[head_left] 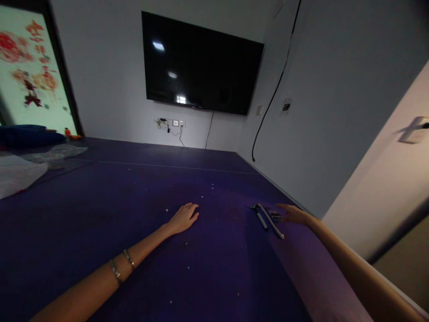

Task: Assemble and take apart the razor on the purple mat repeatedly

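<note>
Currently, left hand: palm down on the purple-blue worktop, fingers loosely extended, thumb a little apart; nothing in its grasp.
Bracelets: two bands on the left forearm, behind the left hand.
Right hand: fingers stretched inward toward the left hand, not curled into a fist; no object seen in its grip. Contact with the small dark item cannot be told.
Small dark item: just beside the right hand, on its inner side; too small to identify.
Two-armed tool: lies on the worktop between the hands, nearer the right; one straight grey arm, one longer pale curved arm, meeting at the end away from the wearer.
White specks: scattered around the left hand, some beyond it, some nearer the wearer.
Plastic bags: well to the left of the left hand and beyond it; one whitish, one clear.
Dark blue bundle: behind the bags, farther from the hands.
Television: on the wall beyond both hands; screen dark, with reflections.
Black cable: hangs beyond the right hand.
</note>
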Tool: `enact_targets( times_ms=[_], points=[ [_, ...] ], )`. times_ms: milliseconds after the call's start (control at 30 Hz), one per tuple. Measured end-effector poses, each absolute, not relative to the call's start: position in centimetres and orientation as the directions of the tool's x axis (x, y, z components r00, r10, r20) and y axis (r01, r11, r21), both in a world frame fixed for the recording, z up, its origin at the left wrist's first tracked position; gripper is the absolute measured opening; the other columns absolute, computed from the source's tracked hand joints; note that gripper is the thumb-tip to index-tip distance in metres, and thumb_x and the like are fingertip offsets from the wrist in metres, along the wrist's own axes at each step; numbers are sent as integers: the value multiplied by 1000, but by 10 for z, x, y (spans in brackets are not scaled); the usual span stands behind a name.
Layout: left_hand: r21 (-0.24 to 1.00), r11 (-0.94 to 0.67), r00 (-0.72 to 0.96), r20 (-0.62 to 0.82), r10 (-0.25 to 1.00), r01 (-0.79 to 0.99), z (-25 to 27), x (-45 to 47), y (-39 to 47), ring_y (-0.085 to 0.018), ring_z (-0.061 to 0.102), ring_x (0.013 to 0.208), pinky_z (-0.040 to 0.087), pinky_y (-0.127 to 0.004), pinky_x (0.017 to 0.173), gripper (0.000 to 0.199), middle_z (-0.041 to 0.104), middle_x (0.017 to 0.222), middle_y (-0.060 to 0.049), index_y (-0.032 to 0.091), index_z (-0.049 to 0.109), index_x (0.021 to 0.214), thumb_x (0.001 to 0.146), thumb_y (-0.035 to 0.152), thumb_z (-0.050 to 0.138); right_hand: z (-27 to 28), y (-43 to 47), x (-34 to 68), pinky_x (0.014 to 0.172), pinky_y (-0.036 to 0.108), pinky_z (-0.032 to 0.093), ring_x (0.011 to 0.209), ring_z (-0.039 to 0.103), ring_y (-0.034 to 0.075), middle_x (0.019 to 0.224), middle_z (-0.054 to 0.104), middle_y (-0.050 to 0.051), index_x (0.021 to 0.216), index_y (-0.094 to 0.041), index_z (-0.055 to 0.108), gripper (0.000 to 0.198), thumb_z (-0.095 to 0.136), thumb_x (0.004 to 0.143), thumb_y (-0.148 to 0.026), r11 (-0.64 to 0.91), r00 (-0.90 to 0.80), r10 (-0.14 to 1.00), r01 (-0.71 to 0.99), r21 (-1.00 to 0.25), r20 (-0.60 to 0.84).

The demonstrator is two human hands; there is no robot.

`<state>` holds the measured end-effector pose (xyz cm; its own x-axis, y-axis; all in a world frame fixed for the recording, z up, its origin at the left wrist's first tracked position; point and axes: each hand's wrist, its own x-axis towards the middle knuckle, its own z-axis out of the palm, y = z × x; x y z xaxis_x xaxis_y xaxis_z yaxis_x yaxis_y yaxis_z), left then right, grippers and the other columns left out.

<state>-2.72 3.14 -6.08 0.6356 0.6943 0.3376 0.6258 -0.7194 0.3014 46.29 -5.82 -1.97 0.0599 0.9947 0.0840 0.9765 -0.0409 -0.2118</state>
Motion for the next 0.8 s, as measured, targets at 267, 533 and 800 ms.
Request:
enact_targets(
  times_ms=[267, 533, 800],
  points=[
    [333, -713, 583, 415, 698, 616, -63, -29, 36, -23, 41, 122, 32, -39, 102, 36, 54, 121, -11, 15, 49, 116, 89, 34, 35, -3, -32, 387, 87, 35, 45, 97, 60, 25, 121, 58, 11, 127, -18, 49, 54, 51, 74, -29, 124, -88, 986, 953, -275, 140],
    [370, -625, 452, 455, 767, 688, -57, -80, 50, -21, 47, 116, 34, -40, 101, 28, 57, 116, -10, 17, 52, 109, 86, 28, 40, -27, -29, 286, 100, 39, 36, 117, 49, 24, 127, 53, 11, 125, -15, 51, 52, 48, 80, -41, 345, -301, 937, 883, -319, 179],
    [316, -494, 344, 428, 836, 810, -57, -150, 58, -22, 48, 116, 32, -41, 102, 30, 57, 117, -11, 16, 53, 108, 84, 27, 39, -65, -34, 260, 102, 42, 32, 124, 41, 25, 135, 45, 12, 125, -13, 50, 54, 37, 86, -48, 267, -203, 949, 924, -273, 240]
  ],
)
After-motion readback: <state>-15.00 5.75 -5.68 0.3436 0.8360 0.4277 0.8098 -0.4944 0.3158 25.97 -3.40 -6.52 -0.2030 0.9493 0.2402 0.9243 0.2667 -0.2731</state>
